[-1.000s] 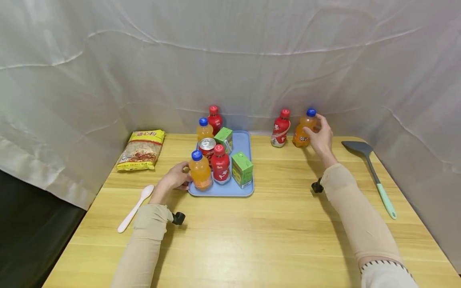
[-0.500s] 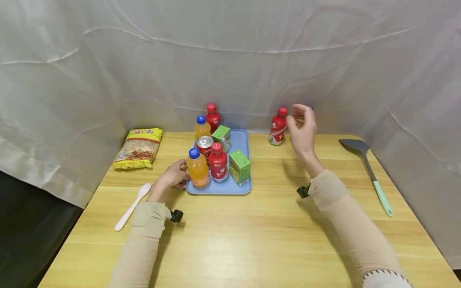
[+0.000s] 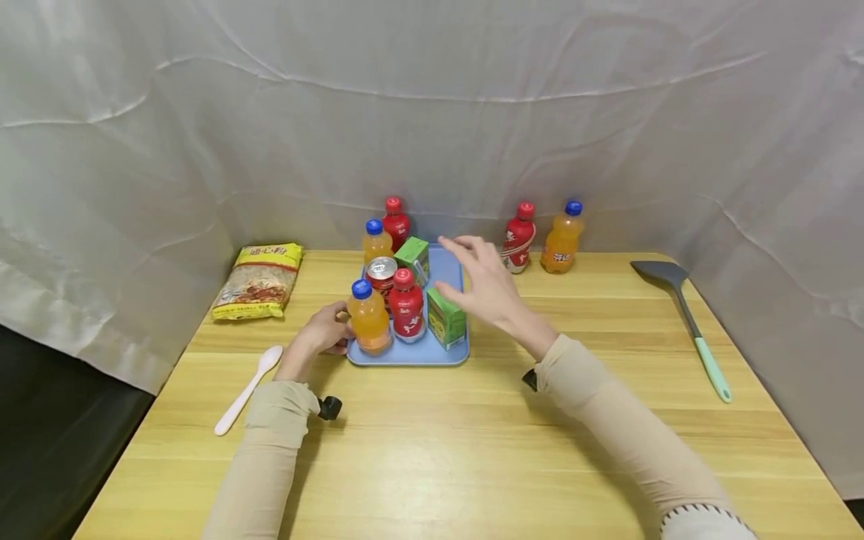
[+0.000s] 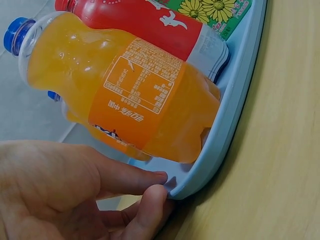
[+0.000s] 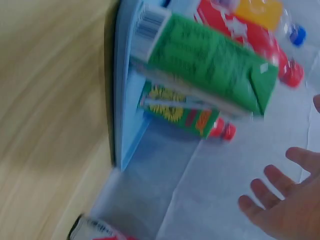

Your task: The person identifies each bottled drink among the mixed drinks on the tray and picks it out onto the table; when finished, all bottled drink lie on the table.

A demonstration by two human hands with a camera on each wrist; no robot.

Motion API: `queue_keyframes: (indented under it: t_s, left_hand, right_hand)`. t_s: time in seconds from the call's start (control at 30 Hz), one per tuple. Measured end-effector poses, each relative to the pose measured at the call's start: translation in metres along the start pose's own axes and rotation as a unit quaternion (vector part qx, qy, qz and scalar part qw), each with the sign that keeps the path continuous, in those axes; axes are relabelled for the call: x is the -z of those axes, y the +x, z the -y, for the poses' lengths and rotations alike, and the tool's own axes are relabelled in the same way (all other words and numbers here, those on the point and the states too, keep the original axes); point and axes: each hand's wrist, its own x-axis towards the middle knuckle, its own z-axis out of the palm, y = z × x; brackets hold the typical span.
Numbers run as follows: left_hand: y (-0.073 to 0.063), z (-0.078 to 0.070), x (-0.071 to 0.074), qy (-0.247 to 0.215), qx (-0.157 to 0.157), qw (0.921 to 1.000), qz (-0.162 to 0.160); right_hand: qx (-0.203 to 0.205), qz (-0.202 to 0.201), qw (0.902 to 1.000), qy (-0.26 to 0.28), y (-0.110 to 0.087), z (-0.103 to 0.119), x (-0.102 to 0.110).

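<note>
My left hand (image 3: pixel 327 330) pinches the near-left corner of the blue tray (image 3: pixel 432 358); in the left wrist view its thumb and forefinger meet at the rim. Beside those fingers an orange soda bottle (image 4: pixel 135 90) stands on the tray. A red bottle (image 3: pixel 407 307), a can (image 3: pixel 382 271), a second orange soda bottle (image 3: pixel 376 244) and two green drink cartons (image 3: pixel 446 321) share the tray. With fingers spread and holding nothing, my right hand (image 3: pixel 489 285) hovers over the tray's right side, partly covering the nearer carton from the head view.
Behind the tray's back left is a red bottle (image 3: pixel 396 223). Another red bottle (image 3: pixel 518 238) and an orange soda bottle (image 3: pixel 562 238) stand by the back curtain. A black spatula (image 3: pixel 682 300) lies right. A pasta bag (image 3: pixel 259 283) and white spoon (image 3: pixel 248 390) lie left.
My right hand has let go of the orange soda bottle at the back right and swung left to the tray. My left hand has stayed at the tray's corner.
</note>
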Motion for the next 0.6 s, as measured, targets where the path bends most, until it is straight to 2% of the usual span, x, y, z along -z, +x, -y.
queue_keyframes:
  t_s: [0.17,0.27,0.6]
  left_hand:
    - [0.000,0.002,0.001,-0.003,-0.002,1.0000,0.001]
    - [0.000,0.002,0.001,-0.006,-0.001,1.0000,0.002]
    - [0.000,-0.001,0.001,-0.011,0.008,0.9999,0.002]
  right_hand:
    - [-0.009,0.091,0.9943,-0.056,-0.001,0.020,-0.019]
    - [-0.014,0.123,0.9894,-0.076,0.000,0.028,-0.027]
    - [-0.048,0.114,0.9867,-0.106,0.001,0.035,-0.044]
